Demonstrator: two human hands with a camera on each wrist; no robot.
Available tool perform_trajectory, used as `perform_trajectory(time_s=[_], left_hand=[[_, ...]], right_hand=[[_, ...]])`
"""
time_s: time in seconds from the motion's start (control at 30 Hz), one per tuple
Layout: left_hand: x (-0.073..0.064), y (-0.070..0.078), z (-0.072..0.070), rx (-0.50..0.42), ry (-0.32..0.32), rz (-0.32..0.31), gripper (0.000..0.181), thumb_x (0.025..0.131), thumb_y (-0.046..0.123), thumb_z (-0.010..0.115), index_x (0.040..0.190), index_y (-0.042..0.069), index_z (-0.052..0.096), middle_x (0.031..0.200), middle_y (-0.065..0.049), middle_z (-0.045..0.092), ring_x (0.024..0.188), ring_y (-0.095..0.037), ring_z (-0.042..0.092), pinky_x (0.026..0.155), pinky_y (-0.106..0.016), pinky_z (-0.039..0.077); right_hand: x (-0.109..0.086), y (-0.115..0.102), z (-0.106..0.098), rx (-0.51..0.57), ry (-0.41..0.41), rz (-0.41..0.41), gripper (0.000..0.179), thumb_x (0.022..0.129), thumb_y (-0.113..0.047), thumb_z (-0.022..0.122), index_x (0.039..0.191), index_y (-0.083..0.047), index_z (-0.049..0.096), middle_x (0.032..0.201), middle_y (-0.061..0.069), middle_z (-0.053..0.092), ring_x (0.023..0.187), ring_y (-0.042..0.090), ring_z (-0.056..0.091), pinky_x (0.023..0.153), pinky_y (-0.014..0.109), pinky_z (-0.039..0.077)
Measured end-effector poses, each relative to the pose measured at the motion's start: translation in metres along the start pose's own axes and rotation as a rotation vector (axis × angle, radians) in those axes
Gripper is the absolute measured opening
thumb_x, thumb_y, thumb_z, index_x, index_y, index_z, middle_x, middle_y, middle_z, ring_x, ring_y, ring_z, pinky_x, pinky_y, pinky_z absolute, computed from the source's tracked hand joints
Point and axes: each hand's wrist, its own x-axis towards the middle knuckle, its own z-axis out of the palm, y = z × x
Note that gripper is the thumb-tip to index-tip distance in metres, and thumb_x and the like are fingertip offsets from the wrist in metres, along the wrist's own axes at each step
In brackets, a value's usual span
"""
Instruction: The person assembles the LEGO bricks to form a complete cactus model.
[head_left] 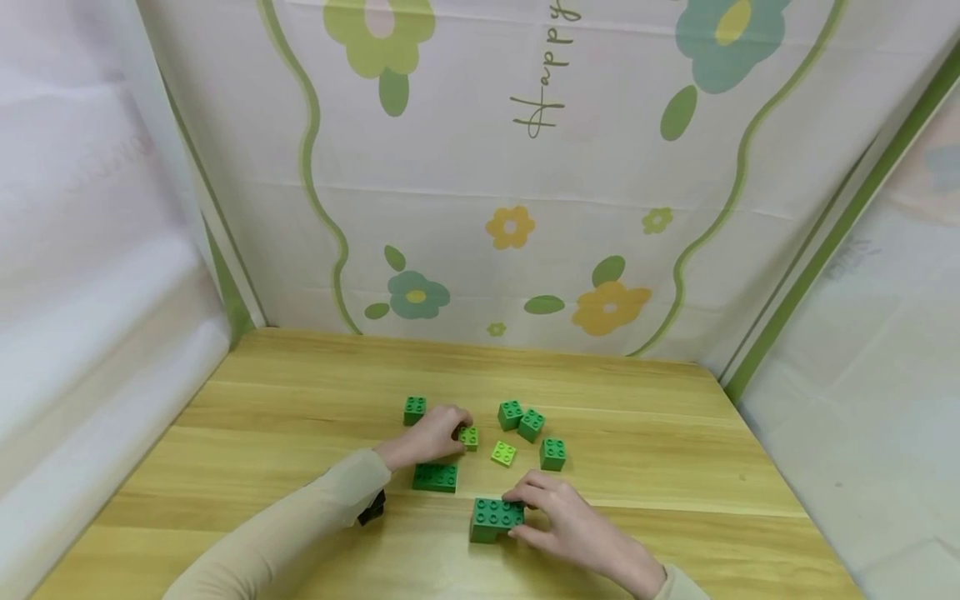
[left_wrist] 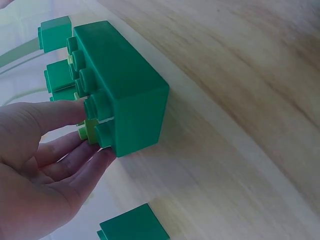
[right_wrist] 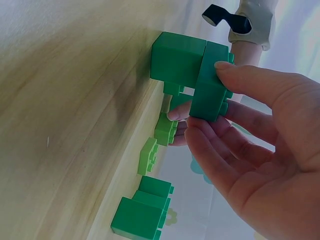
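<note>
My left hand (head_left: 431, 435) pinches a small lime-green toy brick (head_left: 468, 438) between thumb and fingers, low over the table. In the left wrist view this lime brick (left_wrist: 89, 130) shows partly behind a dark green eight-stud brick (left_wrist: 132, 95), which in the head view is the brick (head_left: 435, 477) just in front of that hand. My right hand (head_left: 566, 521) grips the right end of a green brick assembly (head_left: 491, 518). In the right wrist view, the assembly (right_wrist: 182, 62) has a long brick joined on top of a block at one end, and fingertips hold its overhanging end.
A thin lime brick (head_left: 503, 453) lies between the hands. Green four-stud bricks stand around: one (head_left: 415, 410) beyond the left hand, two touching (head_left: 510, 414) at the back, and one (head_left: 552, 453) on the right. A printed cloth (head_left: 450, 167) walls the wooden table (head_left: 660, 433).
</note>
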Motion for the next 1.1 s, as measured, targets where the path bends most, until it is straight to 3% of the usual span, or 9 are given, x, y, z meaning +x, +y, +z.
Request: perform_trajectory(time_s=[0.27, 0.43, 0.77, 1.1], left_hand=[[-0.001, 0.000, 0.000, 0.000, 0.003, 0.002, 0.033, 0.085, 0.007, 0.077, 0.115, -0.002, 0.068, 0.114, -0.016, 0.071, 0.106, -0.027, 0.067, 0.090, -0.041, 0.058], [-0.003, 0.000, -0.001, 0.007, 0.022, 0.032, 0.031, 0.085, 0.006, 0.077, 0.114, -0.003, 0.069, 0.110, -0.016, 0.072, 0.097, -0.025, 0.068, 0.084, -0.038, 0.059], [-0.010, 0.006, -0.012, -0.053, 0.061, 0.036, 0.031, 0.085, 0.005, 0.076, 0.114, -0.004, 0.069, 0.110, -0.017, 0.072, 0.096, -0.025, 0.068, 0.081, -0.039, 0.059], [-0.020, 0.014, -0.021, -0.049, 0.099, 0.069, 0.030, 0.085, 0.007, 0.077, 0.113, 0.000, 0.070, 0.110, -0.015, 0.072, 0.094, -0.024, 0.069, 0.079, -0.033, 0.060]], right_hand=[[0.000, -0.001, 0.001, -0.006, 0.008, -0.008, 0.027, 0.089, -0.019, 0.075, 0.113, -0.009, 0.068, 0.105, -0.002, 0.067, 0.092, 0.003, 0.062, 0.077, 0.019, 0.058], [0.001, -0.002, 0.000, -0.006, 0.001, 0.007, 0.027, 0.089, -0.019, 0.075, 0.113, -0.009, 0.068, 0.106, -0.002, 0.067, 0.092, 0.003, 0.062, 0.076, 0.020, 0.058], [0.001, -0.001, -0.001, 0.001, -0.007, 0.019, 0.027, 0.088, -0.018, 0.075, 0.113, -0.010, 0.068, 0.105, -0.003, 0.067, 0.093, 0.003, 0.063, 0.076, 0.021, 0.058], [0.000, -0.002, -0.001, -0.004, 0.000, 0.021, 0.027, 0.088, -0.018, 0.075, 0.113, -0.009, 0.068, 0.105, -0.003, 0.067, 0.092, 0.003, 0.063, 0.075, 0.021, 0.058]])
